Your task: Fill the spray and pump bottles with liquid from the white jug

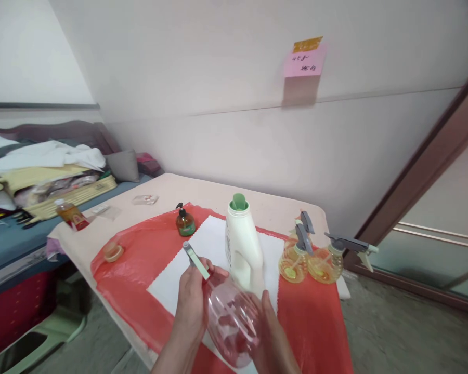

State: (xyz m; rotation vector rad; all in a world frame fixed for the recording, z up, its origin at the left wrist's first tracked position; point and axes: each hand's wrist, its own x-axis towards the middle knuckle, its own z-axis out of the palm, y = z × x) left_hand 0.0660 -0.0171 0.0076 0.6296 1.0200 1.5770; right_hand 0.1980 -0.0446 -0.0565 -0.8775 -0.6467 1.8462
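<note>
Tilted in front of me is a clear pink-tinted spray bottle with a pale trigger head. My left hand has its fingers closed around the neck and trigger head. Against the other side of the bottle's body rests my right hand, gripping it; some of its fingers are hidden behind the bottle. Just beyond stands a large white jug, upright and uncapped, with a green spout insert in its mouth. It sits on a white cloth with zigzag edges.
Several spray bottles with yellow liquid stand on the right of the red plastic sheet. An amber pump bottle and a round cap are left. A bottle of amber liquid lies at the table's left edge.
</note>
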